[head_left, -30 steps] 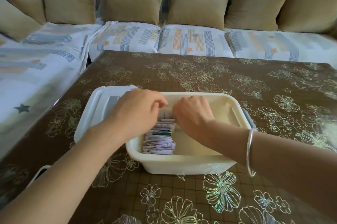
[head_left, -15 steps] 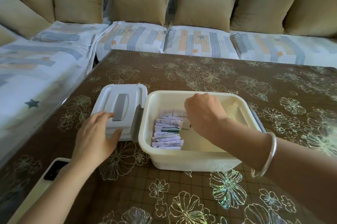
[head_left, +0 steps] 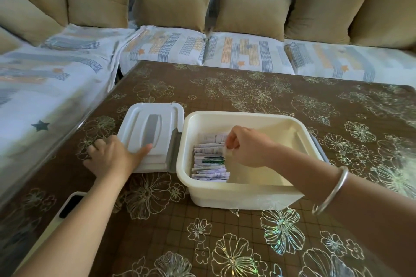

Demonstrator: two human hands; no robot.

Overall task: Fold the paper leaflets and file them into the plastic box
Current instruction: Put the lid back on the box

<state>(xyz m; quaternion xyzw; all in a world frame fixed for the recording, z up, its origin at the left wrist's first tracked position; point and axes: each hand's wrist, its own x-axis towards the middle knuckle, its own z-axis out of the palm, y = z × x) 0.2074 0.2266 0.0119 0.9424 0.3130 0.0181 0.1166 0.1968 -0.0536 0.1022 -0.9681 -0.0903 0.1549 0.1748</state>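
A cream plastic box (head_left: 243,195) stands open on the brown flowered counter (head_left: 247,243), near the middle. Inside, against its left wall, the folded leaflets (head_left: 209,164) stand on edge in a row that runs from the near wall toward the far one. The rest of the box floor is bare.

The right hand (head_left: 249,148) reaches into the box from the right. Its fingers are curled and its grip is clenched on the leaflets, thumb and forefinger pinching the right edge of the far part of the row. A silver bracelet (head_left: 331,191) circles that wrist, over the box's near right corner.

The white lid (head_left: 144,123) lies flat on the counter, just beside the box on its left, grey handle strip up. The left hand (head_left: 112,159) lies over the lid's near left corner. The thumb presses flat on top and the fingers spread past the left edge; its grip looks released, though the fingertips are partly hidden.

A phone (head_left: 72,204) in a white case lies near the left forearm. Tan cushions (head_left: 173,4) line the sofa beyond the counter.
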